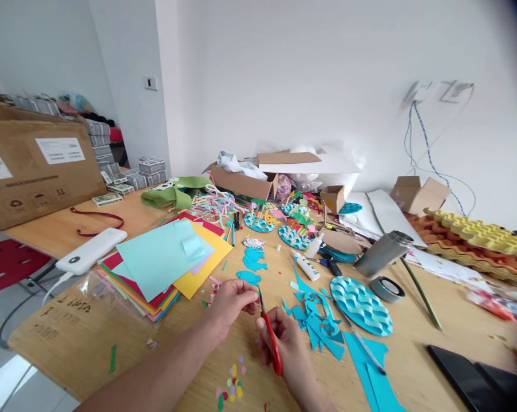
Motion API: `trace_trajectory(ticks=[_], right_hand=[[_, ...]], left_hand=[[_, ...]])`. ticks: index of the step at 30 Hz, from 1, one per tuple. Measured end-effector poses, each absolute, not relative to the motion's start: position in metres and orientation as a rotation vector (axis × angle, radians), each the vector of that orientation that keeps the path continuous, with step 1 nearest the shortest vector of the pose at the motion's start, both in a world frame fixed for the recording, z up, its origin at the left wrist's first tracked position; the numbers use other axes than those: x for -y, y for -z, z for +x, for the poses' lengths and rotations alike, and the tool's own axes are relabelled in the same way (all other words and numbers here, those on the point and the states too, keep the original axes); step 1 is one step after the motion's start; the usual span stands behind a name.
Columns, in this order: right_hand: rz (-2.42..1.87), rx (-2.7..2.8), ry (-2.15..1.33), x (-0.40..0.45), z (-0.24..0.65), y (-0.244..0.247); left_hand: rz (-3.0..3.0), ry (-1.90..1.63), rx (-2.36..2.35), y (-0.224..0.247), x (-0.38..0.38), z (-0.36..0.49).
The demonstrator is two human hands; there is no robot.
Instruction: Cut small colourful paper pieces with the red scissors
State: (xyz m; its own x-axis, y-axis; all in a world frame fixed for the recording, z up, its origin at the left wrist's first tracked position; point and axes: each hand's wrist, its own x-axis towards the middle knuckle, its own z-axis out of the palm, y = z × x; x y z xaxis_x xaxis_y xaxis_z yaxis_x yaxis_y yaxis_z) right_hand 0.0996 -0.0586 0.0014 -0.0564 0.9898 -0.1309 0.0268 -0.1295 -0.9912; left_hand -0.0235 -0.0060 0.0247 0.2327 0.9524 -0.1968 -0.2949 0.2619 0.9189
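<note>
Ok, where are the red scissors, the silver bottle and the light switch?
Red scissors [272, 336], head view: on the red handle.
Silver bottle [382, 256], head view: middle of its body.
Light switch [150, 83], head view: middle of its front.

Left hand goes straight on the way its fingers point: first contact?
Most likely the blades of the red-handled scissors in the right hand, just beyond the left hand's fingertips. Depth is unclear; they may already touch.

bright diffuse light; glare on floor [10, 371]; edges stretched, blurred; top-right corner dark
</note>
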Motion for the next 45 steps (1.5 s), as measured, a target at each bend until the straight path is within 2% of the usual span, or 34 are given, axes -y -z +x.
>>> trace_trajectory(ticks=[45], right_hand=[[-1.3, 1.202, -1.346, 0.0589, 0.099, -0.0043]], left_hand=[[0.901, -0.974, -0.921, -0.0214, 0.0034, -0.0255]])
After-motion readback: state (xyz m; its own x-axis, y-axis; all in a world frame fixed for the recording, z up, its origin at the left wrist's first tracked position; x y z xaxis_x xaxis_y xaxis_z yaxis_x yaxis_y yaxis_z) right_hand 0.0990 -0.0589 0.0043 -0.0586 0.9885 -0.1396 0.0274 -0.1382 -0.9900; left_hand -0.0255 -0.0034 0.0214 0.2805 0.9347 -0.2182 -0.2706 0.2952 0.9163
